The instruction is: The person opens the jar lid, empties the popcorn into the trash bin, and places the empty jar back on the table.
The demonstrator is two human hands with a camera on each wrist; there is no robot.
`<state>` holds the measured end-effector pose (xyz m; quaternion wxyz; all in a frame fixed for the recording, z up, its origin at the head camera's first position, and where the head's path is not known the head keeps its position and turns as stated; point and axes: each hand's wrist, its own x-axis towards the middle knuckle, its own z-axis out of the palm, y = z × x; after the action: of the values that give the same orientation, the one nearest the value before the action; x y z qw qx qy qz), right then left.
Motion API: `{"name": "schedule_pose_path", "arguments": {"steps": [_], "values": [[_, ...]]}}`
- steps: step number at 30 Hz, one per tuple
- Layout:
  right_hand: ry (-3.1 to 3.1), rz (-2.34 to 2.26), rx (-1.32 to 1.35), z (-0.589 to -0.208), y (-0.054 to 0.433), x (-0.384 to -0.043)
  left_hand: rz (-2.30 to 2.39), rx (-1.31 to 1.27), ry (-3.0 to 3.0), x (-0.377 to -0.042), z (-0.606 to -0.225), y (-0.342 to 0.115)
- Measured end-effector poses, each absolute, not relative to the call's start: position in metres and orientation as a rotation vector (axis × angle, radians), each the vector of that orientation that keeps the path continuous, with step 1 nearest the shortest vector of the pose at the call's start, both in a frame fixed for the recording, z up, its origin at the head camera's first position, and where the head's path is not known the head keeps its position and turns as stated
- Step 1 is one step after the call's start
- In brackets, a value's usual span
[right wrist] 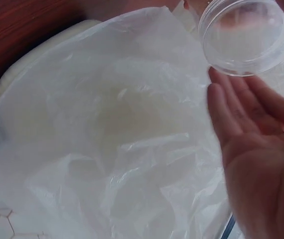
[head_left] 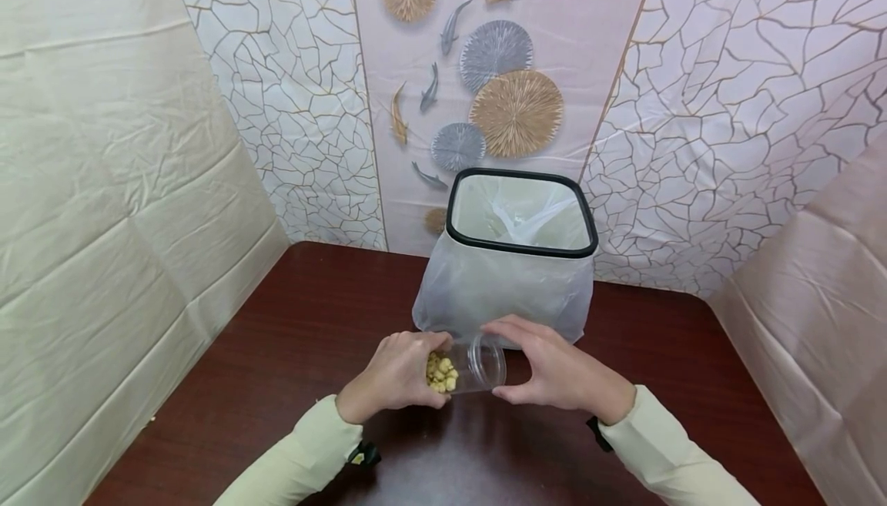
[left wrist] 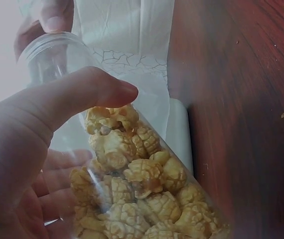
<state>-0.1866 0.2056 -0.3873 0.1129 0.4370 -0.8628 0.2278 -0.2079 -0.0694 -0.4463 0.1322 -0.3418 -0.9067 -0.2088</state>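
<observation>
L hand [head_left: 398,373] grips 1 clear jar [head_left: 465,369] (lying sideways); lumpy yellow-brown popcorn [head_left: 441,374] w/in

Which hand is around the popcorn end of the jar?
The left hand: it grips the jar where the popcorn lies, while the right hand is at the rimmed end.

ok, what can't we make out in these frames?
- Base of the jar: head view, covered by the left hand; left wrist view, cut off by the bottom edge.
- Popcorn count: left wrist view, pieces overlap and run past the bottom edge.
- Floor of the bin: head view, hidden by the liner and front rim.
- Thumb of the right hand: right wrist view, mostly cut off at the top-right corner.
- Specks: left wrist view, too small to identify.
</observation>
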Motion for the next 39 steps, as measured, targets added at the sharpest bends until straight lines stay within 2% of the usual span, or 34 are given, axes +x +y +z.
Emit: {"name": "schedule_pose_path", "arguments": {"steps": [4, 13, 19, 29, 39], "values": [[-2.546, 0.664, 1.282, -0.388, 0.207, -0.184, -0.611, -0.992, -2.631, -0.208, -0.447, -0.070], [-2.757, 0.732, 0.952, -0.396, 0.202, -0.180, -0.629, -0.988, -2.631, -0.208, -0.449, -0.070], [-2.767, 0.788, 0.983, -0.400, 0.200, -0.183, -0.631, -0.994, -2.628, -0.208, -0.449, -0.069], [-2.652, 0.757, 1.075, -0.386, 0.205, -0.181, -0.636, -0.985, -2.615, -0.208, -0.447, -0.071], [-2.650, 0.609, 1.028, -0.382, 0.230, -0.179, -0.631, -0.940, -2.602, -0.210, -0.445, -0.088]]}}
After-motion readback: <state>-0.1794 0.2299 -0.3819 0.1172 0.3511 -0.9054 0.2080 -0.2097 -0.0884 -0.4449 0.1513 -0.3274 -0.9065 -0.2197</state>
